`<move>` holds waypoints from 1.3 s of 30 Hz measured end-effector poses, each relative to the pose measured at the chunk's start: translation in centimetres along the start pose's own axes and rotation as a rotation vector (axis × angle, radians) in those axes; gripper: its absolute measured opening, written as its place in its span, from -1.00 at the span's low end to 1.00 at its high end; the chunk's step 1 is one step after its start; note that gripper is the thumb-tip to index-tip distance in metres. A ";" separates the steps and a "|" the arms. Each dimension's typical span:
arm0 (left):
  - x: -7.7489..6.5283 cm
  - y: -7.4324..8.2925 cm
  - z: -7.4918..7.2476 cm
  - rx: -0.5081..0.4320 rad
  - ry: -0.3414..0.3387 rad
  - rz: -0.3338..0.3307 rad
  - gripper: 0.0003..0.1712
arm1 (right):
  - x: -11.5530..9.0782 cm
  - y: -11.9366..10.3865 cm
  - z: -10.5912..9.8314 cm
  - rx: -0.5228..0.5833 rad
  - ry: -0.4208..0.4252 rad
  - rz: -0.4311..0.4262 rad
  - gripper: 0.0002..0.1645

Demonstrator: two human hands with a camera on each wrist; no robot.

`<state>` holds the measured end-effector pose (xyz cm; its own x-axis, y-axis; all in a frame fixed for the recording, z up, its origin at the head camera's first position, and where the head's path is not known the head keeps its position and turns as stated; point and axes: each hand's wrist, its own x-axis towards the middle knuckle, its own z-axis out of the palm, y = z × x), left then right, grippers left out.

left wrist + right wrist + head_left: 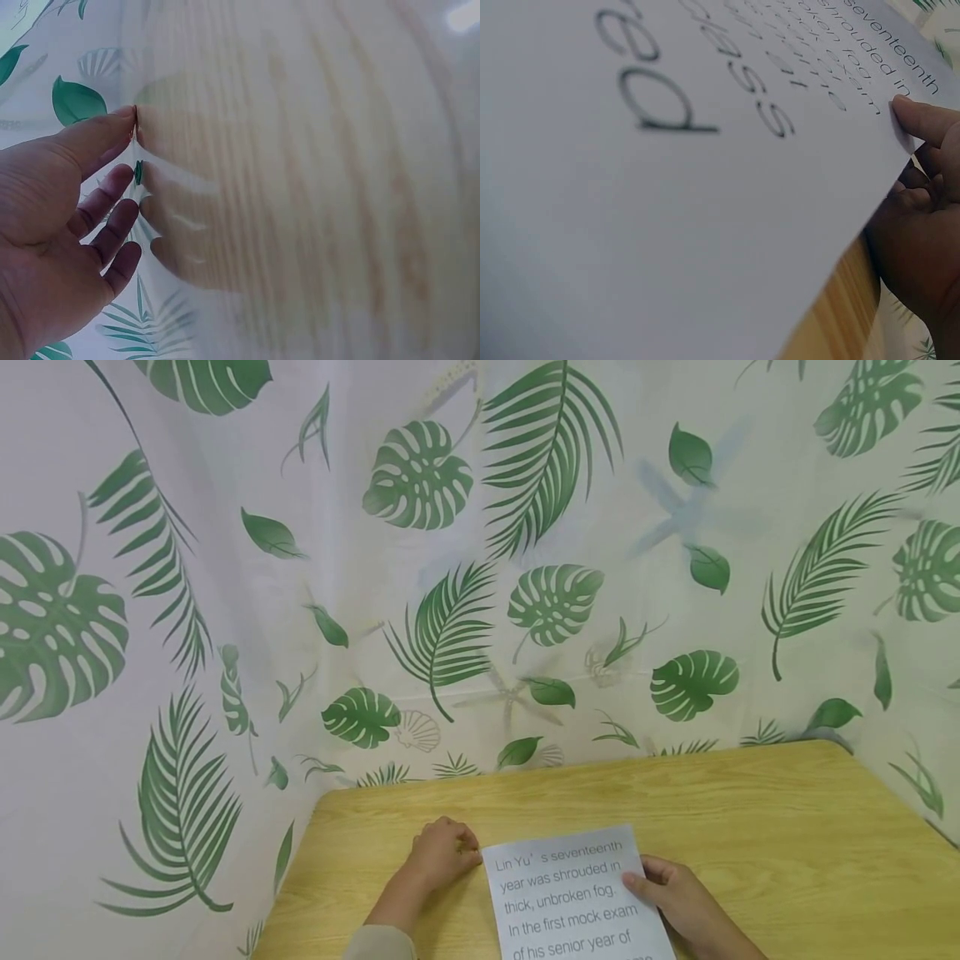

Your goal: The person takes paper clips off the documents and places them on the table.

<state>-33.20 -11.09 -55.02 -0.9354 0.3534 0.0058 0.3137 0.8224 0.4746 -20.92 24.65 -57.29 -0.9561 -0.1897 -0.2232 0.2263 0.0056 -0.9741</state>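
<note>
A white sheet of paper [566,893] with large printed English text lies tilted in front of me, its lower part running out of the head view. My right hand [678,897] pinches its right edge, thumb on the printed face and fingers behind. The right wrist view shows the same thumb [922,120] pressing near the end of a text line. Just left of the paper's upper left corner is my left hand [444,856]. In the left wrist view its loosely bent fingers [120,225] meet the tabletop at their tips, holding nothing.
The yellow wood-grain table [787,827] spreads under both hands. Behind it and at both sides hangs a pale curtain [630,527] printed with green leaves, starfish and shells. The table's back edge meets this curtain.
</note>
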 end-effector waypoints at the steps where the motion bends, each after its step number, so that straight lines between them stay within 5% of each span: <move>1: 0.0 0.0 0.0 0.004 0.000 -0.001 -0.76 | 0.0 0.0 -0.1 0.016 -0.019 -0.006 -0.23; 7: 0.0 0.0 0.1 -0.003 0.024 -0.016 -0.55 | 0.0 0.1 0.1 -0.015 0.017 0.006 -0.25; 17: -0.6 -1.0 0.3 -0.055 0.084 -0.054 -0.75 | -0.1 -0.2 0.2 -0.043 0.017 -0.005 -0.25; 28: -4.0 0.2 -1.2 -0.090 0.138 -0.077 -0.68 | 0.4 -0.9 1.3 -0.155 0.213 0.092 -0.37; 39: -6.3 1.7 -2.0 -0.120 0.104 -0.058 -0.67 | 2.4 -2.5 0.6 -0.539 0.315 0.010 -0.48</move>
<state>-27.15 -12.81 -52.44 -0.9651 0.2540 0.0639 0.2432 0.7788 0.5782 -23.64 23.56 -55.39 -0.9819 0.1115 -0.1528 0.1887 0.5161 -0.8355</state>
